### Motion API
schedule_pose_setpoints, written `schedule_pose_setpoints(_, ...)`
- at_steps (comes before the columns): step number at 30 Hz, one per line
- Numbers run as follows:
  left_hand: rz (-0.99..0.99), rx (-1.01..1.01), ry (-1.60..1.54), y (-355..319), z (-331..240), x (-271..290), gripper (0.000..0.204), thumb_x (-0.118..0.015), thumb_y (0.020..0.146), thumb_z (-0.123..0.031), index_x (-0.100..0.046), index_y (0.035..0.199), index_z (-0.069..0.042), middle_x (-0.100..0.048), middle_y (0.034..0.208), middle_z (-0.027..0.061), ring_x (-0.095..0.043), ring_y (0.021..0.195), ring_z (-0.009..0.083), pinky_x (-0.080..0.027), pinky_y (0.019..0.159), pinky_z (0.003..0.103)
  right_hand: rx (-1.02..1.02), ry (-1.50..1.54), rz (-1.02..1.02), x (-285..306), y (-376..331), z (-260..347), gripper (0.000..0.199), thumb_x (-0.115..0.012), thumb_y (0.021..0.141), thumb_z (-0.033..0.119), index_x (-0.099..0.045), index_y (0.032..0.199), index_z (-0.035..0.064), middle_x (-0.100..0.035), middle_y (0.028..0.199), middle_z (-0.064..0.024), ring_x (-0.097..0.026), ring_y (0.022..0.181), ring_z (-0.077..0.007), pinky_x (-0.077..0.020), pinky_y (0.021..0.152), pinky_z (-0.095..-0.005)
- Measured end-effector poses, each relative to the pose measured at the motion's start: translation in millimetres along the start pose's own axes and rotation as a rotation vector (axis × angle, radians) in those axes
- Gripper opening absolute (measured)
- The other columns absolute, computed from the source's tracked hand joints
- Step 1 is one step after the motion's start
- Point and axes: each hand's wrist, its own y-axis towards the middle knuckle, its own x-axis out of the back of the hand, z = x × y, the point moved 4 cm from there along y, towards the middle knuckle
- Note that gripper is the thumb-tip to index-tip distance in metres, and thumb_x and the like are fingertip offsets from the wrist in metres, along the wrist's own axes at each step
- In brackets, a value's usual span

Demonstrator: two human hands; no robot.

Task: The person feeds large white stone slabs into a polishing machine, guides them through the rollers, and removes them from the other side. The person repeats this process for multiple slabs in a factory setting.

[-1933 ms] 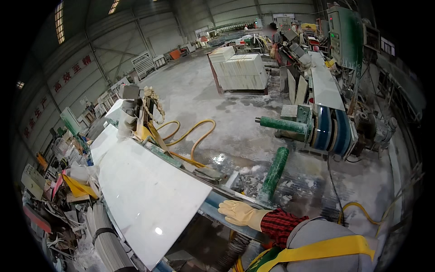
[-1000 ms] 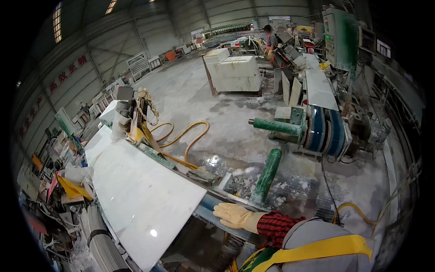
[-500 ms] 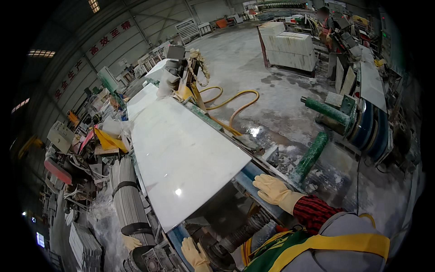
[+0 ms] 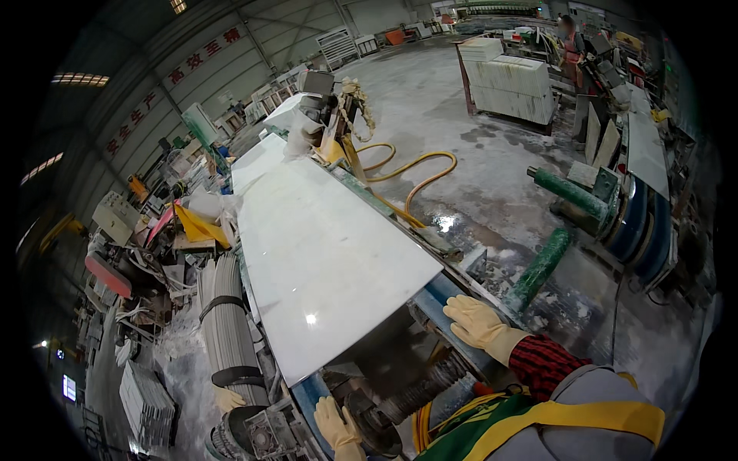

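A long glossy white stone slab (image 4: 330,253) lies on a conveyor-like machine frame in front of me. My right hand (image 4: 480,326), in a cream glove, rests flat on the blue rail (image 4: 438,290) just off the slab's near right corner. Its fingers are stretched out and hold nothing. My left hand (image 4: 336,425), gloved alike, lies by the other blue rail (image 4: 309,393) below the slab's near left corner, fingers extended and nothing in them. Between the hands, a ribbed dark shaft (image 4: 427,384) shows under the slab's near edge.
A strapped bundle of grey strips (image 4: 224,326) stands left of the frame, with another cream glove shape (image 4: 228,398) beside it. Green rollers (image 4: 540,269) lie to the right. A yellow hose (image 4: 434,170) loops over the floor near stacked slabs (image 4: 511,86). A person (image 4: 570,50) stands far right.
The whole view has shifted slightly, so the scene sits further right in the picture. Both hands keep about the same places by the rails, and the slab appears unmoved.
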Motion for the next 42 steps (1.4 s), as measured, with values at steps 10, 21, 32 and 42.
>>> schedule_pose_setpoints(10, -0.029, -0.022, -0.025, -4, -2, 4, 0.043, -0.063, 0.103, -0.019, -0.059, 0.141, 0.000, -0.057, 0.151, 0.0247, -0.048, 0.143, 0.0460, -0.034, 0.123, 0.056, -0.013, 0.031, 0.050, 4, 2, 5, 0.043, -0.070, 0.092, 0.021, -0.061, 0.130, 0.0024, -0.061, 0.128, -0.0188, -0.057, 0.122, -0.0392, -0.0455, 0.113, -0.0481)
schedule_pose_setpoints(21, 0.000, -0.004, 0.010, -7, 3, -1, 0.043, -0.062, 0.104, -0.020, -0.060, 0.142, -0.001, -0.055, 0.155, 0.0255, -0.048, 0.145, 0.0457, -0.032, 0.126, 0.055, -0.024, 0.004, 0.059, -3, -6, 1, 0.045, -0.069, 0.094, 0.022, -0.061, 0.133, 0.0014, -0.063, 0.135, -0.0204, -0.058, 0.128, -0.0399, -0.0433, 0.118, -0.0480)
schedule_pose_setpoints(32, -0.029, -0.024, 0.000, -12, -2, 7, 0.041, -0.061, 0.103, -0.019, -0.061, 0.139, 0.001, -0.057, 0.151, 0.0263, -0.049, 0.142, 0.0465, -0.033, 0.124, 0.055, 0.018, -0.016, 0.000, 8, -4, 10, 0.043, -0.071, 0.092, 0.020, -0.062, 0.130, 0.0009, -0.063, 0.129, -0.0194, -0.059, 0.121, -0.0406, -0.0473, 0.111, -0.0483)
schedule_pose_setpoints(42, -0.082, -0.074, 0.004, -13, -2, 7, 0.040, -0.066, 0.097, -0.016, -0.062, 0.133, 0.002, -0.059, 0.144, 0.0258, -0.052, 0.134, 0.0473, -0.038, 0.117, 0.055, 0.007, 0.001, 0.021, 10, -5, 12, 0.041, -0.070, 0.093, 0.020, -0.062, 0.128, 0.0007, -0.062, 0.127, -0.0193, -0.059, 0.119, -0.0407, -0.0477, 0.109, -0.0486)
